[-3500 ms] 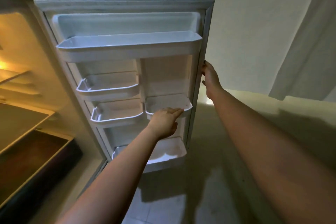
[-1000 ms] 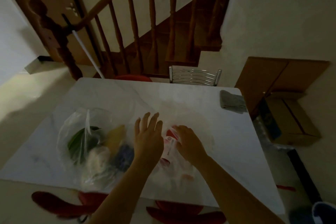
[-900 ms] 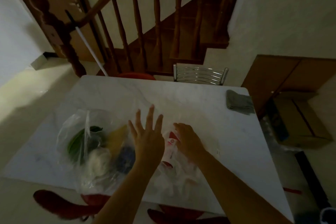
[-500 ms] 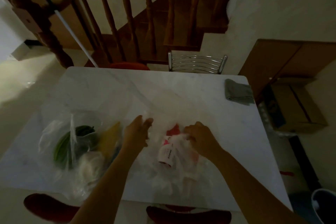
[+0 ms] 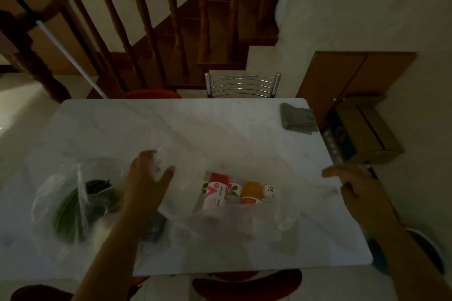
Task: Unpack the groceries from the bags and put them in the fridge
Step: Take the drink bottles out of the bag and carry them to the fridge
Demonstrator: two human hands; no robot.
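A clear plastic bag (image 5: 281, 222) lies on the white marble table (image 5: 195, 124), stretched wide between my two hands. My left hand (image 5: 146, 183) grips its left edge. At the table's right edge my right hand (image 5: 354, 186) grips the other side. Inside stand several small bottles: a red-capped one (image 5: 216, 193), an orange one (image 5: 251, 192), and white-labelled ones (image 5: 269, 190). A second clear bag (image 5: 78, 203) with green vegetables lies to the left of my left hand. The fridge is out of view.
A grey folded cloth (image 5: 297, 118) lies at the table's far right corner. A metal chair back (image 5: 242, 85) and red seats stand around the table. A wooden stair railing rises behind. A cardboard box (image 5: 364, 134) sits on the floor at right.
I have turned from the open fridge door to the table. Over the last second my hands pulled apart sideways, spreading the bag open and uncovering the bottles.
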